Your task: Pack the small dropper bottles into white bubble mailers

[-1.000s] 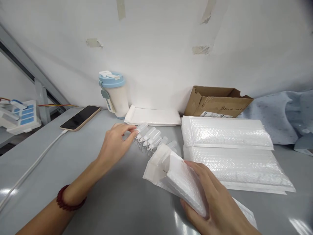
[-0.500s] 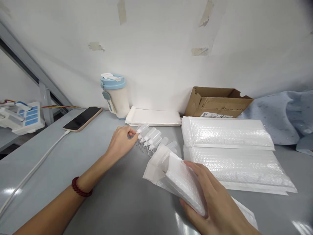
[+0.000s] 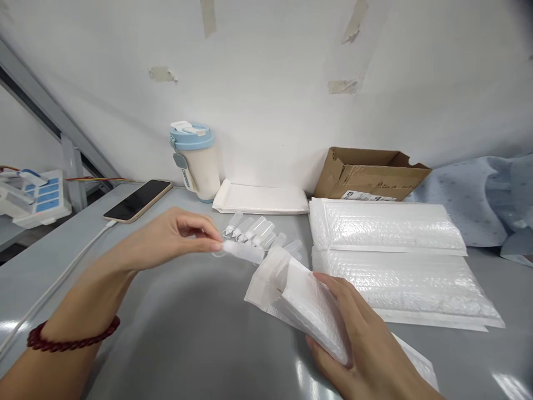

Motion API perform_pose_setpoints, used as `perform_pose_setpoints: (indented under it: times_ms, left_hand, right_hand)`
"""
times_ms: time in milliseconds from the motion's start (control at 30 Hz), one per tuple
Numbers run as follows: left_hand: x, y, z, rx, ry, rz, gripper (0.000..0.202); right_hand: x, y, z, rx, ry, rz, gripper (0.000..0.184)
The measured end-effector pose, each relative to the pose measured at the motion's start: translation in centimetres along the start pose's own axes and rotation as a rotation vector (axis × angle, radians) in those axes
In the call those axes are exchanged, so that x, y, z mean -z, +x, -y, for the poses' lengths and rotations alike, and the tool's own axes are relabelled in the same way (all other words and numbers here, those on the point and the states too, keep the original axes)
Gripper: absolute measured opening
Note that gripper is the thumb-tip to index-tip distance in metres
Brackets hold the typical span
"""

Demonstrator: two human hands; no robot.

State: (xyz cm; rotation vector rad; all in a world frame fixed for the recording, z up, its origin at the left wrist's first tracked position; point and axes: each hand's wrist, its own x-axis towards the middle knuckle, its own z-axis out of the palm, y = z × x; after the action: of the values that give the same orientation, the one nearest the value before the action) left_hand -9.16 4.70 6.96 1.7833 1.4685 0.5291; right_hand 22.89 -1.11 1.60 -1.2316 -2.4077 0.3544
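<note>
My left hand pinches a small translucent plastic bottle by its narrow cap end, a thin loop hanging beside the fingertips. The bottle's rounded body points right, towards the mouth of a white bubble mailer. Thumb and fingers of my right hand are closed around that mailer, which is tilted with its flap end up and to the left. Behind the held bottle, several similar small bottles lie side by side on the grey table, their loops towards the left; the mailer partly hides the nearest ones.
Bubble mailers lie flat at right, another white mailer along the wall. A cardboard box and a blue-lidded cup stand at the back. A phone with a white cable lies at left.
My left hand has picked up a bottle from the row and drawn it nearer, turning its body towards the mailer. My right hand and the mailer have hardly moved.
</note>
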Motion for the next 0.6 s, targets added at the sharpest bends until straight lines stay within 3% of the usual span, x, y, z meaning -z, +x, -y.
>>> perform_pose_setpoints:
  times_ms: [100, 167, 300, 433, 533, 600]
  left_hand:
    - [-1.8, 0.3, -0.9, -0.084, -0.010, 0.152, 0.014]
    - [-3.5, 0.4, -1.7, -0.121, -0.029, 0.191, 0.012]
    - [-7.3, 0.2, -3.0, -0.132, -0.050, 0.192, 0.009]
    - [-10.3, -0.3, -3.4, -0.281, 0.142, 0.149, 0.034]
    - [-11.3, -0.8, -3.5, -0.395, 0.308, 0.113, 0.032]
    - [-11.0, -1.1, -3.8, -0.427, 0.308, 0.134, 0.028]
  right_hand:
    - [0.0, 0.1, 0.3, 0.003, 0.015, 0.019, 0.064]
    - [-0.1, 0.1, 0.4, 0.020, 0.024, 0.027, 0.065]
    - [-0.7, -0.3, 0.4, 0.049, 0.037, 0.024, 0.070]
    - [-1.4, -0.7, 0.1, 0.087, 0.076, 0.009, 0.072]
    - [-1.6, -0.8, -0.1, 0.102, 0.103, -0.006, 0.076]
    - [-1.6, -0.9, -0.2, 0.095, 0.106, 0.012, 0.077]
